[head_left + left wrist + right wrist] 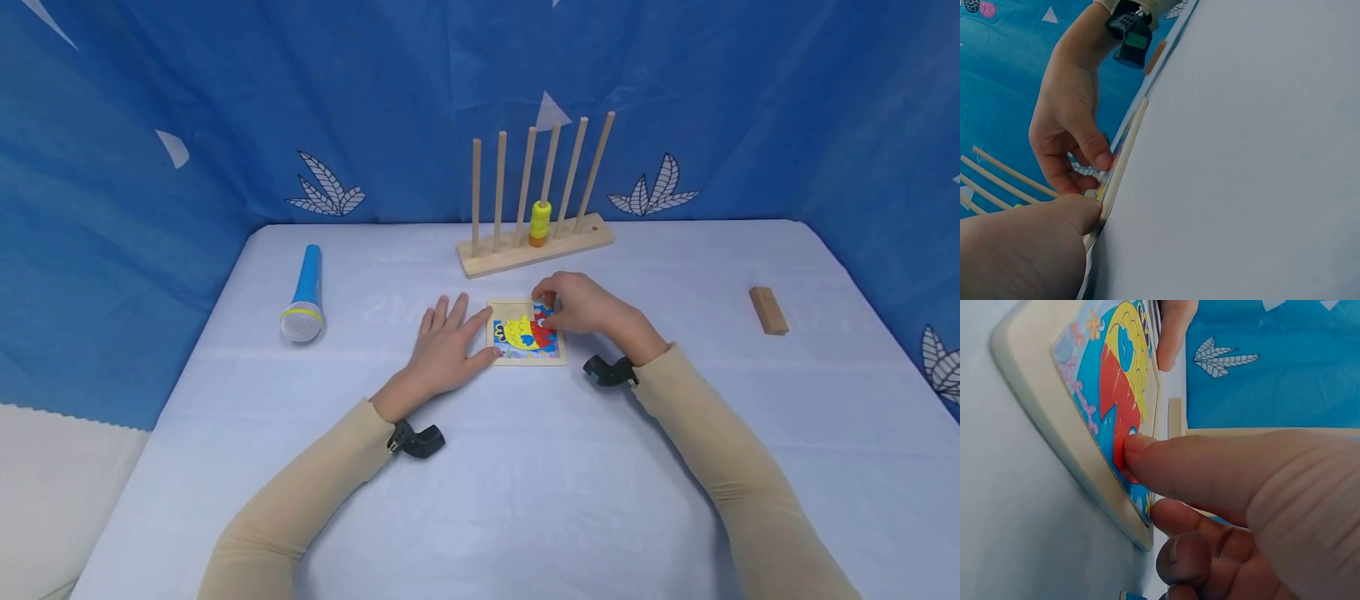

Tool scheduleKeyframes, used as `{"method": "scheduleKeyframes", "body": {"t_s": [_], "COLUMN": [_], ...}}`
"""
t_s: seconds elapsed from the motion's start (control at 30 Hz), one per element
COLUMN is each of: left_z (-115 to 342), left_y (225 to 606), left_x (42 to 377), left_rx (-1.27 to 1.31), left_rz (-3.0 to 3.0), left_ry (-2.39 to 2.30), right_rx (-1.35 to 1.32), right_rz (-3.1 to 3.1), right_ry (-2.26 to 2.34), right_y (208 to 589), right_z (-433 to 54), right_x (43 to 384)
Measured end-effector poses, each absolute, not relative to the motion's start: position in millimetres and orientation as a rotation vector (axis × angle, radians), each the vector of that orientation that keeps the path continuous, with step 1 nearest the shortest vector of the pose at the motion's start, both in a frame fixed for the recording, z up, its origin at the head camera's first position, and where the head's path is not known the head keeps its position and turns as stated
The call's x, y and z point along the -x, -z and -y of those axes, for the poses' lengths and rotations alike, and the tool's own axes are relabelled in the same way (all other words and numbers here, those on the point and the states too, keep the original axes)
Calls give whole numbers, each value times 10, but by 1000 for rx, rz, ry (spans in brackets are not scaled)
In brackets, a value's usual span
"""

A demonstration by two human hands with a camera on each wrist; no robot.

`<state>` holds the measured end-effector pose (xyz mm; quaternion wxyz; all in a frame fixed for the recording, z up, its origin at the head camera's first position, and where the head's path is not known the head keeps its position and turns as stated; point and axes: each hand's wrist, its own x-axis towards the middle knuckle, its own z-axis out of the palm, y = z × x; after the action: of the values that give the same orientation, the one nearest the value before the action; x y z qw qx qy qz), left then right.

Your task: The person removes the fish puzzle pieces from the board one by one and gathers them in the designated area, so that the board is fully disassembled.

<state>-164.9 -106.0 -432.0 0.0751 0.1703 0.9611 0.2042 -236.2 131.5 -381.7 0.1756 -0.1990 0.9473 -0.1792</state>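
A small wooden jigsaw tray [525,362] with a yellow and red fish picture lies flat on the table. Bare wood shows in its upper left. My left hand [444,348] lies with fingers spread at the tray's left side, its thumb over the lower left rim and its index finger at the upper left corner. At the upper right, my right hand [588,310] holds a puzzle piece [1124,415] of the fish's red head between thumb and curled fingers. That thumb presses on the red surface in the right wrist view; the piece's far edge is hidden.
Behind the tray stands a wooden peg rack [487,265] with several upright rods and stacked yellow and orange beads [540,218] on one. A blue toy microphone [306,292] lies at the left, a brown wooden block [768,311] at the right. Blue cloth hangs behind.
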Motion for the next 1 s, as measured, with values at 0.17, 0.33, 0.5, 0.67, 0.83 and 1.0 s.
{"method": "scheduleKeyframes", "body": {"t_s": [0.17,0.33,0.5,0.67,0.83,1.0], "left_z": [1063,1065,1068,1068,1062,1057], "left_y": [4323,4320,4321,4325,4322,4309], "left_x": [1646,1643,1643,1647,1644,1641], "left_rx": [-507,-513,-514,-517,-515,-515], "left_rz": [-2879,-2879,-2880,-2885,-2885,-2887], "left_ry": [-615,-617,-615,-615,-614,-611], "right_rx": [570,574,567,545,568,602], "right_rz": [-2689,-2700,-2687,-2640,-2627,-2631], "right_ry": [497,503,534,571,598,634], "right_y": [3812,3801,3805,3817,3822,3827], "right_z": [-1316,-1323,-1322,-1330,-1354,-1387], "right_x": [2363,2342,2332,2336,2341,2362]}}
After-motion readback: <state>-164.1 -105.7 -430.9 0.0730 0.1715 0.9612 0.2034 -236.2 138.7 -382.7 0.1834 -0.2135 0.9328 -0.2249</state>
